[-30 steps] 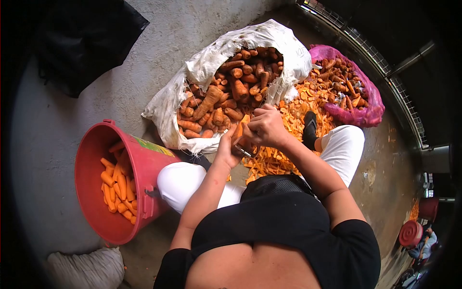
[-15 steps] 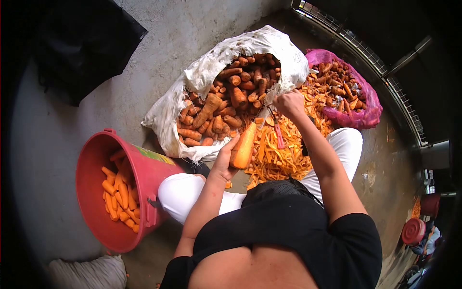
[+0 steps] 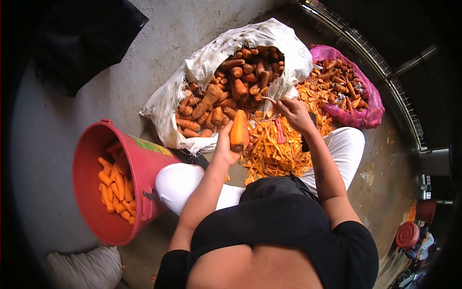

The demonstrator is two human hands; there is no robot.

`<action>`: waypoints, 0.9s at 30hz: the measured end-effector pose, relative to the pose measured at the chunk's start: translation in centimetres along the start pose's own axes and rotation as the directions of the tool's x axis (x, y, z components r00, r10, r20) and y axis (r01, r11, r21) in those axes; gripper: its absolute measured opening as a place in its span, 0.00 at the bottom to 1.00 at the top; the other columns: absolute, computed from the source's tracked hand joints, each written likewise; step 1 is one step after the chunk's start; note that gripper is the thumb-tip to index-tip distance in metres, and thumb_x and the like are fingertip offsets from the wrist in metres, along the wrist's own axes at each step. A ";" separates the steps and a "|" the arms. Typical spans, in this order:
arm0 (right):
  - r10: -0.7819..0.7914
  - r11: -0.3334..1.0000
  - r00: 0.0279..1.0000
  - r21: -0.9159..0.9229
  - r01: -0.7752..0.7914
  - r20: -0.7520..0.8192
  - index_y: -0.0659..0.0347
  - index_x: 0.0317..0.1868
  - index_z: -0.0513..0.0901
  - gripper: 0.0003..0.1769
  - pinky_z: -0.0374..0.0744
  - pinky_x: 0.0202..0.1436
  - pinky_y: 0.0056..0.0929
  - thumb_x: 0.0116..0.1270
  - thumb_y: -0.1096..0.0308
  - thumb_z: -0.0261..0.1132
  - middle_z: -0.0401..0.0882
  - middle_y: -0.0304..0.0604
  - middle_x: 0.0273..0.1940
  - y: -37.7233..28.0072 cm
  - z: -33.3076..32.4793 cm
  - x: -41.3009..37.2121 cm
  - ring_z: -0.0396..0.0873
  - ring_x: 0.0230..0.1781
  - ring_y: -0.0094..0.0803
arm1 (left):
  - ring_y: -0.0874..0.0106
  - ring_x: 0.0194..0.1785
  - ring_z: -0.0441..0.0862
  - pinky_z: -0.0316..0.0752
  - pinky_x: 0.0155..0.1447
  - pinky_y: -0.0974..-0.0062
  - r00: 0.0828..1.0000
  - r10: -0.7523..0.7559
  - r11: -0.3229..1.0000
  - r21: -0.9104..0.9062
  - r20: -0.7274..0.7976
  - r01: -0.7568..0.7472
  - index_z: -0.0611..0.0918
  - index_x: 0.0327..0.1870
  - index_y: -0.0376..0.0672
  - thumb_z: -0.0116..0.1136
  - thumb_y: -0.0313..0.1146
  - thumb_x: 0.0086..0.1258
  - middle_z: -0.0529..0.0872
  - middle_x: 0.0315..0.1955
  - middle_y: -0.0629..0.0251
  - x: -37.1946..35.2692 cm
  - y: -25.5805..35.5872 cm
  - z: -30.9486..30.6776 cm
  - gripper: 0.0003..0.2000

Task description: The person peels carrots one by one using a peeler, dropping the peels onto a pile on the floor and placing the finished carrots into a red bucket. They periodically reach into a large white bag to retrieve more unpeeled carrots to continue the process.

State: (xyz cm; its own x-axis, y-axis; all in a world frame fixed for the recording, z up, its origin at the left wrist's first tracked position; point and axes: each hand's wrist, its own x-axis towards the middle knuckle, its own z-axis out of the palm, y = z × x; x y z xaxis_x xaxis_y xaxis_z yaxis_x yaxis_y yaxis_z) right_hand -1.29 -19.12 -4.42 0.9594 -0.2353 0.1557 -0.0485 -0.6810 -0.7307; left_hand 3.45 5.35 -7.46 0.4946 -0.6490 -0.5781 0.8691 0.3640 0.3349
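Observation:
My left hand [image 3: 225, 148] is closed around a large, mostly peeled carrot [image 3: 239, 132]. Its narrow end points up and away from me. To the right of it, my right hand [image 3: 292, 113] is closed on a thin tool [image 3: 270, 115], apart from the carrot; its exact kind is hard to make out. A pale curved strip [image 3: 267, 99] sticks out by those fingers. Below them a pink-handled tool [image 3: 280, 132] lies on the heap of orange peelings [image 3: 276, 156]. Beyond my hands stands an open white sack [image 3: 163, 113] of unpeeled carrots [image 3: 208, 102].
At my left a red bucket [image 3: 149, 168], tilted in view, holds peeled carrots [image 3: 115, 185]. A pink bag [image 3: 371, 108] with carrot scraps lies at the far right. A grey sack [image 3: 86, 269] is at lower left, and a black sheet-like thing [image 3: 86, 43] hangs at upper left.
My left hand has raised the carrot away from me and turned it more upright. The right hand has come slightly nearer to me, and the pale strip now shows at its fingers.

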 end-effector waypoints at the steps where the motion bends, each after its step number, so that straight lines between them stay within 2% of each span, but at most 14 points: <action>1: -0.039 0.997 0.999 -0.066 0.037 -0.019 0.53 0.31 0.85 0.15 0.72 0.34 0.33 0.70 0.55 0.59 0.78 0.40 0.21 -1.2 0.1 -0.2 0.73 0.23 0.33 | 0.65 0.37 0.81 0.79 0.39 0.66 1.000 0.016 1.000 0.015 -0.010 -0.016 0.75 0.52 0.40 0.46 0.52 0.73 0.81 0.38 0.57 -0.1 0.0 0.2 0.22; 3: -0.122 0.974 0.991 -0.199 0.109 -0.053 0.53 0.26 0.86 0.18 0.71 0.32 0.31 0.69 0.54 0.59 0.76 0.36 0.16 -4.0 -0.4 -0.6 0.71 0.19 0.31 | 0.66 0.35 0.81 0.79 0.36 0.70 0.998 0.044 0.999 0.011 -0.045 -0.044 0.75 0.53 0.42 0.46 0.51 0.73 0.82 0.37 0.58 0.3 -0.1 0.3 0.21; 4: -0.159 0.953 0.985 -0.273 0.134 -0.071 0.51 0.18 0.84 0.22 0.68 0.30 0.29 0.68 0.53 0.60 0.73 0.33 0.12 -4.8 -0.2 -0.5 0.71 0.18 0.27 | 0.67 0.34 0.82 0.79 0.35 0.72 0.997 0.059 0.998 -0.002 -0.041 -0.059 0.75 0.53 0.43 0.46 0.50 0.73 0.82 0.36 0.59 0.8 -0.2 0.0 0.21; 5: -0.261 0.913 0.959 -0.350 0.209 -0.106 0.51 0.15 0.82 0.21 0.67 0.29 0.30 0.66 0.55 0.62 0.73 0.32 0.11 -5.8 0.1 -0.8 0.70 0.16 0.26 | 0.68 0.33 0.82 0.78 0.34 0.73 0.997 0.073 0.997 -0.015 -0.037 -0.074 0.76 0.53 0.43 0.46 0.50 0.73 0.82 0.36 0.60 1.2 -0.3 -0.2 0.20; 7: -0.443 0.858 0.888 -0.348 0.379 -0.125 0.51 0.13 0.81 0.21 0.66 0.29 0.31 0.64 0.57 0.64 0.73 0.31 0.11 -6.6 1.2 -0.8 0.70 0.17 0.26 | 0.71 0.32 0.82 0.78 0.33 0.74 0.998 0.056 0.998 0.027 -0.030 -0.056 0.77 0.51 0.45 0.46 0.50 0.73 0.83 0.34 0.63 0.2 -0.1 0.2 0.19; 12: -0.642 0.722 0.758 -0.424 0.546 -0.117 0.50 0.08 0.68 0.20 0.65 0.27 0.30 0.51 0.64 0.68 0.67 0.29 0.11 -8.4 3.2 -0.6 0.67 0.17 0.28 | 0.74 0.31 0.82 0.79 0.33 0.75 0.999 0.035 0.996 0.077 0.003 -0.035 0.80 0.46 0.48 0.46 0.48 0.73 0.83 0.30 0.68 0.2 -0.2 -0.2 0.16; 14: -0.650 0.714 0.755 -0.406 0.571 -0.081 0.50 0.08 0.69 0.19 0.65 0.27 0.30 0.50 0.65 0.68 0.67 0.29 0.11 -8.3 3.6 -0.3 0.67 0.17 0.28 | 0.74 0.31 0.81 0.79 0.33 0.75 0.999 0.017 0.993 0.118 -0.028 -0.014 0.80 0.44 0.48 0.46 0.48 0.74 0.83 0.30 0.68 -0.2 0.1 -0.1 0.15; 20: -0.684 0.694 0.729 -0.320 0.645 -0.014 0.51 0.08 0.70 0.17 0.65 0.26 0.30 0.50 0.68 0.66 0.67 0.31 0.10 -8.5 3.8 0.5 0.66 0.16 0.28 | 0.76 0.28 0.82 0.79 0.29 0.78 0.999 0.039 0.998 -0.039 0.010 -0.039 0.78 0.48 0.45 0.43 0.49 0.75 0.83 0.30 0.67 -0.8 -0.4 0.8 0.18; 22: -0.662 0.731 0.748 -0.257 0.632 -0.047 0.53 0.08 0.71 0.18 0.64 0.25 0.30 0.51 0.69 0.65 0.67 0.34 0.10 -8.2 3.7 0.8 0.65 0.15 0.29 | 0.74 0.28 0.82 0.79 0.29 0.78 0.991 0.061 0.995 0.077 0.118 -0.071 0.77 0.50 0.44 0.43 0.49 0.75 0.83 0.30 0.66 -1.4 0.0 0.3 0.18; 23: -0.613 0.780 0.783 -0.240 0.579 -0.105 0.53 0.09 0.75 0.17 0.64 0.26 0.31 0.54 0.68 0.64 0.67 0.34 0.09 -6.0 4.2 1.7 0.65 0.14 0.27 | 0.74 0.27 0.82 0.79 0.29 0.78 0.983 0.066 0.987 0.133 0.172 -0.089 0.77 0.51 0.43 0.43 0.49 0.75 0.83 0.30 0.65 -1.8 0.0 0.2 0.19; 24: -0.558 0.811 0.823 -0.284 0.512 -0.109 0.53 0.09 0.75 0.17 0.65 0.26 0.31 0.54 0.67 0.64 0.68 0.34 0.09 -5.2 3.3 2.4 0.65 0.15 0.27 | 0.71 0.26 0.82 0.79 0.28 0.77 0.965 0.057 0.985 0.141 0.257 -0.096 0.76 0.54 0.41 0.43 0.48 0.75 0.82 0.30 0.62 -3.4 0.2 1.1 0.20; 25: -0.501 0.835 0.857 -0.328 0.442 -0.121 0.53 0.09 0.76 0.17 0.66 0.26 0.31 0.55 0.67 0.64 0.68 0.34 0.09 -4.4 2.3 3.0 0.66 0.15 0.27 | 0.70 0.25 0.82 0.78 0.28 0.76 0.967 -0.049 0.986 0.164 0.250 0.007 0.74 0.55 0.40 0.43 0.47 0.75 0.82 0.29 0.59 -3.4 0.1 0.3 0.20; 26: -0.506 0.786 0.859 -0.453 0.421 -0.080 0.54 0.09 0.76 0.17 0.67 0.28 0.30 0.55 0.65 0.64 0.70 0.36 0.10 -3.6 1.5 3.5 0.69 0.15 0.27 | 0.69 0.27 0.83 0.79 0.30 0.74 0.970 -0.038 0.986 0.169 0.242 -0.004 0.74 0.54 0.38 0.43 0.48 0.75 0.82 0.30 0.58 -3.3 -0.3 -0.1 0.21; 27: -0.617 0.671 0.787 -0.523 0.526 0.001 0.54 0.09 0.75 0.19 0.68 0.29 0.31 0.56 0.64 0.66 0.71 0.36 0.10 -2.6 1.0 4.1 0.72 0.16 0.28 | 0.68 0.29 0.83 0.80 0.31 0.72 0.972 -0.028 0.985 0.172 0.233 -0.013 0.73 0.54 0.36 0.43 0.48 0.75 0.82 0.31 0.56 -3.3 -0.4 0.0 0.22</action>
State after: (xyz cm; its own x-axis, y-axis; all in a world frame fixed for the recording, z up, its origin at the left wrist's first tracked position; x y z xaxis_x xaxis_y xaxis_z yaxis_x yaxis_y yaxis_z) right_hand 3.09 -17.59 -2.54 0.7854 0.2356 0.5723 0.3269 -0.9431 -0.0603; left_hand 1.43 7.38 -5.71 0.4547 -0.7969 -0.3978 0.8486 0.2520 0.4652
